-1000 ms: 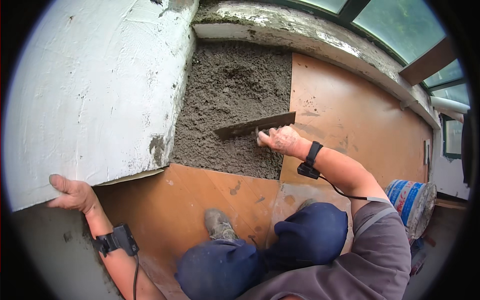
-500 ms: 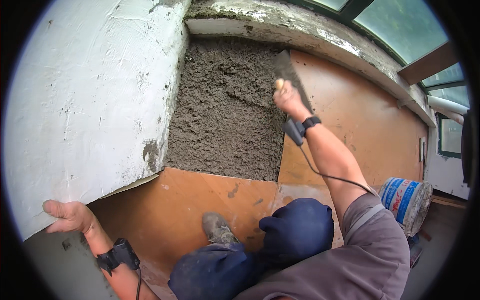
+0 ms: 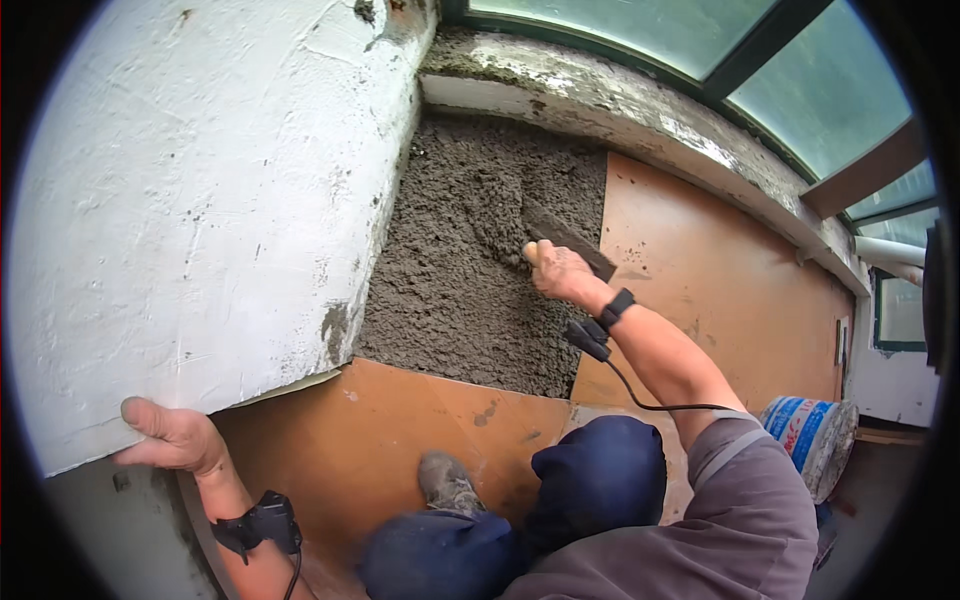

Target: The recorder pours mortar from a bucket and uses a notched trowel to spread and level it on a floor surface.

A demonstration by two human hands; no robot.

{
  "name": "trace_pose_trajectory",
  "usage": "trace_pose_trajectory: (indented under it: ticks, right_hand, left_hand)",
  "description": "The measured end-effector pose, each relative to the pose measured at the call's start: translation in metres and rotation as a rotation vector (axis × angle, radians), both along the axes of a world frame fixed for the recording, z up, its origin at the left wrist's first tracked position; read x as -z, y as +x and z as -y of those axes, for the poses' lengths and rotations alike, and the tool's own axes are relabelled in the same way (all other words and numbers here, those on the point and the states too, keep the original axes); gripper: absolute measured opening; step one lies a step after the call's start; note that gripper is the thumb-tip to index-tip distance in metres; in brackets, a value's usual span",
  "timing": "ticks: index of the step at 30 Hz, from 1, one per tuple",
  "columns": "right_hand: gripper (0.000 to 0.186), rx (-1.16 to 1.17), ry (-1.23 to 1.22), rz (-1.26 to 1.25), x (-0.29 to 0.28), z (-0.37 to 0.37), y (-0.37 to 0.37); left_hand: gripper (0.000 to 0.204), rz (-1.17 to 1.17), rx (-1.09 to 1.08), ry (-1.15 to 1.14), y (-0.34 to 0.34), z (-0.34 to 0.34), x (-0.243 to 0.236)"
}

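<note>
My right hand (image 3: 565,274) is closed round the pale handle of a flat rectangular trowel (image 3: 578,246). The blade rests slantwise on the rough grey wet mortar (image 3: 440,270), its near right end by the edge of an orange-brown tile. Loose mortar is heaped along the blade's left side. At the lower left, my left hand (image 3: 172,438) grips the lower edge of a white plastered wall (image 3: 220,230), thumb over the face and the fingers partly hidden.
Orange-brown tiles (image 3: 730,290) border the mortar on the right and on the near side (image 3: 400,415). A worn concrete ledge (image 3: 600,100) runs below green-framed windows. A mortar-stained bucket (image 3: 812,438) lies tilted at the right. My shoe (image 3: 447,480) stands on the near tiles.
My right hand has drawn the trowel from the tile's far corner leftward and nearer over the mortar. Mortar has gathered beside the blade. My left hand keeps its hold; the whole view has shifted.
</note>
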State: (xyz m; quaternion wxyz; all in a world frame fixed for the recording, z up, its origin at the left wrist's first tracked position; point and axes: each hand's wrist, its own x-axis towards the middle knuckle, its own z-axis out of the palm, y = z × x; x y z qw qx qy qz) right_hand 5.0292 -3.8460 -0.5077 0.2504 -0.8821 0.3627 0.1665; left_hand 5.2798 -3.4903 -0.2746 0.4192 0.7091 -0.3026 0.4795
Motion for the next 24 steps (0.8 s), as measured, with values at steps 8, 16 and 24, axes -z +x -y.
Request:
trace_pose_trajectory:
  ticks: [8,16,24]
  right_hand:
    - [0.019,-0.064,-0.376,0.277,-0.035,0.071,0.092]
    - [0.032,-0.120,0.059,0.098,0.021,0.017,0.131]
    - [0.031,-0.053,-0.122,0.268,-0.001,0.036,0.200]
  left_hand:
    - [0.080,-0.096,0.037,-0.110,-0.009,0.004,0.001]
    - [0.073,-0.075,0.072,-0.166,0.000,-0.008,0.009]
    - [0.083,-0.173,-0.154,-0.300,-0.017,0.009,-0.001]
